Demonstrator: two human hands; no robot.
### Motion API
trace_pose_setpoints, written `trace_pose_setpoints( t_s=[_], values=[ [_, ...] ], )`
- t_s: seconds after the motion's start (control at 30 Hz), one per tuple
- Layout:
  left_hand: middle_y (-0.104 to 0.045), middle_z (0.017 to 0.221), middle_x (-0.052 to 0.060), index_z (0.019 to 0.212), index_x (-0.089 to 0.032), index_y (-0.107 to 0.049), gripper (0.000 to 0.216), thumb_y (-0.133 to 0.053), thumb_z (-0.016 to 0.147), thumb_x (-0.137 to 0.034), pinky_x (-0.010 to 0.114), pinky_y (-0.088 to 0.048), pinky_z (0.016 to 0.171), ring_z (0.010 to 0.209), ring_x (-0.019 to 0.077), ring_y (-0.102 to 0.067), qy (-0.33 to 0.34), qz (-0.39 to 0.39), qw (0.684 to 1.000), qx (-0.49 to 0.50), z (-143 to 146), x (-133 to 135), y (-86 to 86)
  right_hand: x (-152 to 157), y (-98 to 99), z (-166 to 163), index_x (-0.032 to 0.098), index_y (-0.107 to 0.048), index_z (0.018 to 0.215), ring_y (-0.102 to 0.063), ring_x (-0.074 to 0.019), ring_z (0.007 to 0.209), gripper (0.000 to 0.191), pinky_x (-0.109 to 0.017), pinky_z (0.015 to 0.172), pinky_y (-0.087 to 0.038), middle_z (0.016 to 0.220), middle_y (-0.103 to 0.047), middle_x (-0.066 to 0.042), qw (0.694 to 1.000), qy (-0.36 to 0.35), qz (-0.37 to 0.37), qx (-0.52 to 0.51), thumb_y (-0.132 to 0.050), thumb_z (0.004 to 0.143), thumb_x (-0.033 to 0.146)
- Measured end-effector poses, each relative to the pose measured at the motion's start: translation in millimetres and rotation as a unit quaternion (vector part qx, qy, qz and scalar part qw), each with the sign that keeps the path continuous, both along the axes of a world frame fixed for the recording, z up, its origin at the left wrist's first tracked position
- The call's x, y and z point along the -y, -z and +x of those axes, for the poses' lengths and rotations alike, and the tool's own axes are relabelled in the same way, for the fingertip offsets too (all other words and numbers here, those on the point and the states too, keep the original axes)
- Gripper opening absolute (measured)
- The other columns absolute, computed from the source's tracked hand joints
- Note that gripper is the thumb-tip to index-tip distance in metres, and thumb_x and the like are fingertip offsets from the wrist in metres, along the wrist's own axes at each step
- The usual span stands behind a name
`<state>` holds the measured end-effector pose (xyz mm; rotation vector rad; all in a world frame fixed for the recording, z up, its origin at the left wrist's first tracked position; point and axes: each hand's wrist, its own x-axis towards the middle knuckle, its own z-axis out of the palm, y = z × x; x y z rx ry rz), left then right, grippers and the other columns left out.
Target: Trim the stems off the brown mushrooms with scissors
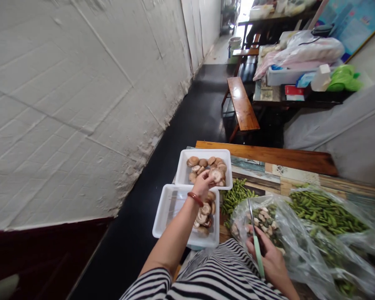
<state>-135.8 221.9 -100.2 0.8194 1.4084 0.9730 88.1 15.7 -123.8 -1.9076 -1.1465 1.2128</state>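
My left hand (203, 183), with a reddish bracelet at the wrist, reaches over the far white tray (183, 160). Its fingers pinch a mushroom (217, 175), pale underside showing. More brown mushrooms (203, 162) lie in that tray. Beneath my left forearm is the near white tray (163, 216), with mushrooms (203, 217) gathered on its right side, gills showing on several. My right hand (268, 254) is closed around the mint-green handle of a knife (258, 252), its thin blade pointing away from me. Under the blade, a clear plastic bag (286, 221) holds cut pale mushroom stems (264, 216).
Green bean pods (236, 196) lie loose beside the trays, and more pods (328, 210) lie on plastic at right. A wooden bench (268, 156) runs behind the table. Beyond are another bench (242, 102) and a loaded table (270, 93). A white wall (81, 104) stands left.
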Motion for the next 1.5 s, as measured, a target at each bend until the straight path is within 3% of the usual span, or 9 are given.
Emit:
trace_pose_setpoints(
  t_s=[0.17,0.3,0.43,0.53,0.77,0.97,1.23,1.5],
  values=[
    [-0.074,0.099,0.007,0.111,-0.016,-0.067,0.063,-0.09,0.06,-0.043,0.028,-0.059,0.067,0.077,0.0161,-0.069,0.007,0.021,0.994,0.104,37.1,53.3,-44.8,0.7,-9.3,29.7,0.023,-0.073,0.13,-0.08,-0.0297,0.088,0.061,-0.041,0.084,-0.064,0.099,-0.084,-0.008,0.999,-0.032,0.019,-0.011,-0.065,0.082,0.06],
    [-0.076,0.098,0.005,0.113,-0.016,-0.072,0.056,-0.092,0.063,-0.033,0.023,-0.057,0.064,0.075,0.0144,-0.069,0.016,0.029,0.984,0.177,59.9,87.0,-73.3,3.5,-26.3,62.1,0.023,-0.072,0.13,-0.078,-0.0311,0.105,0.054,-0.045,0.093,-0.064,0.119,-0.081,-0.01,0.981,-0.118,0.135,0.079,-0.065,0.087,0.054],
    [-0.077,0.105,0.007,0.118,-0.017,-0.075,0.056,-0.092,0.066,-0.031,0.025,-0.058,0.069,0.084,0.0177,-0.071,0.045,0.035,0.979,0.198,74.3,113.3,-93.5,4.6,-53.1,92.4,0.023,-0.061,0.143,-0.078,-0.0244,0.104,0.05,-0.037,0.09,-0.064,0.128,-0.077,-0.01,0.902,-0.217,0.326,0.185,-0.063,0.095,0.038],
    [-0.078,0.109,0.008,0.122,-0.018,-0.075,0.06,-0.093,0.067,-0.033,0.028,-0.059,0.075,0.09,0.02,-0.072,0.065,0.046,0.978,0.193,81.8,129.7,-103.3,2.7,-73.1,114.8,0.023,-0.055,0.148,-0.078,-0.0226,0.093,0.053,-0.035,0.081,-0.063,0.116,-0.08,-0.008,0.841,-0.242,0.395,0.28,-0.064,0.097,0.032],
    [-0.078,0.119,0.01,0.127,-0.021,-0.074,0.06,-0.091,0.071,-0.036,0.031,-0.06,0.083,0.101,0.0252,-0.073,0.088,0.077,0.983,0.145,94.4,158.9,-114.9,-2.0,-98.3,158.9,0.023,-0.05,0.154,-0.075,-0.0231,0.084,0.058,-0.035,0.072,-0.06,0.105,-0.078,-0.007,0.769,-0.337,0.42,0.345,-0.056,0.096,0.029],
    [-0.077,0.122,0.009,0.128,-0.022,-0.074,0.059,-0.09,0.072,-0.033,0.034,-0.061,0.085,0.11,0.0281,-0.071,0.088,0.096,0.985,0.115,103.9,171.8,-117.1,4.1,-106.4,166.7,0.024,-0.059,0.144,-0.073,-0.0242,0.077,0.052,-0.038,0.067,-0.056,0.101,-0.078,-0.007,0.76,-0.314,0.426,0.377,-0.05,0.093,0.024],
    [-0.076,0.124,0.011,0.126,-0.022,-0.075,0.06,-0.092,0.07,-0.031,0.034,-0.062,0.086,0.113,0.0288,-0.07,0.077,0.119,0.983,0.113,120.9,181.4,-116.8,8.9,-113.5,175.4,0.023,-0.06,0.14,-0.072,-0.0231,0.078,0.05,-0.037,0.068,-0.055,0.098,-0.077,-0.006,0.757,-0.308,0.434,0.379,-0.049,0.091,0.02],
    [-0.078,0.12,0.01,0.122,-0.022,-0.077,0.059,-0.094,0.067,-0.034,0.036,-0.061,0.089,0.109,0.0278,-0.072,0.072,0.12,0.986,0.094,135.6,191.1,-117.4,12.3,-106.0,183.0,0.023,-0.061,0.135,-0.072,-0.0207,0.075,0.049,-0.035,0.067,-0.055,0.094,-0.076,-0.005,0.751,-0.318,0.432,0.385,-0.051,0.088,0.017]
  ],
)
